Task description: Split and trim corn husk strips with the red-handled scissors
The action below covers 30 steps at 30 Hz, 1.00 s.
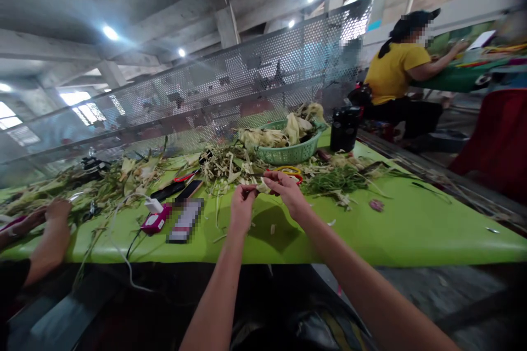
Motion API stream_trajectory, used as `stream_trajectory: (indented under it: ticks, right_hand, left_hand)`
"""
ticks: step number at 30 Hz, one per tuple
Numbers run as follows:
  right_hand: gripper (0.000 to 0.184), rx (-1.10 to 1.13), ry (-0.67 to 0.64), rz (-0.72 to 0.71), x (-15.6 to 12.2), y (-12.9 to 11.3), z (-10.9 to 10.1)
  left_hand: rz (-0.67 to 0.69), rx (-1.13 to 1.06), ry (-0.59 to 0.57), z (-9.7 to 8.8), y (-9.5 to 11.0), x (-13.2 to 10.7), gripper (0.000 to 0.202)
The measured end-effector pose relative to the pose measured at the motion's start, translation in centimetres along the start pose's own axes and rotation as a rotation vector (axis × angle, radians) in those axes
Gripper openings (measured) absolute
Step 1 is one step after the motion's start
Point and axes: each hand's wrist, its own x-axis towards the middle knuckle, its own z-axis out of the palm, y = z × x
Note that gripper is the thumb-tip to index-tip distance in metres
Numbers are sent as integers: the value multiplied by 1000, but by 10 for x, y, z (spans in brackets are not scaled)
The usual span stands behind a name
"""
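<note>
Above the green tabletop, both my hands meet at a small pale piece that looks like corn husk [262,187]. My left hand [244,200] pinches its left end between thumb and fingers. From the right, my right hand [283,188] grips the same piece with bent fingers. Some thin dark thing lies close to the right fingertips; whether it is held I cannot tell. Just behind the hands are cut stalks [226,167] and red and yellow rings [291,171]. Beyond them stands a green basket [288,153] heaped with pale, withered husks [294,129].
A phone [186,220], a pink power adapter [155,220] and a white cable lie to my left, near a co-worker's hands [57,214]. A black canister [344,129] stands beside the basket. Green trimmings [340,180] lie at right. A perforated metal screen [263,85] runs behind.
</note>
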Motion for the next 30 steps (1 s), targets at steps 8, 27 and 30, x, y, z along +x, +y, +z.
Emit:
stream_trajectory:
  ticks: [8, 27, 30]
  right_hand:
    - [27, 57, 0, 0, 4, 9, 0]
    - [26, 138, 141, -57, 3, 6, -3]
    - [26, 137, 137, -67, 2, 7, -3]
  left_hand:
    - [39, 74, -13, 9, 5, -5, 13]
    - [128, 333, -48, 0, 21, -22, 7]
    - [121, 360, -46, -6, 19, -25, 8]
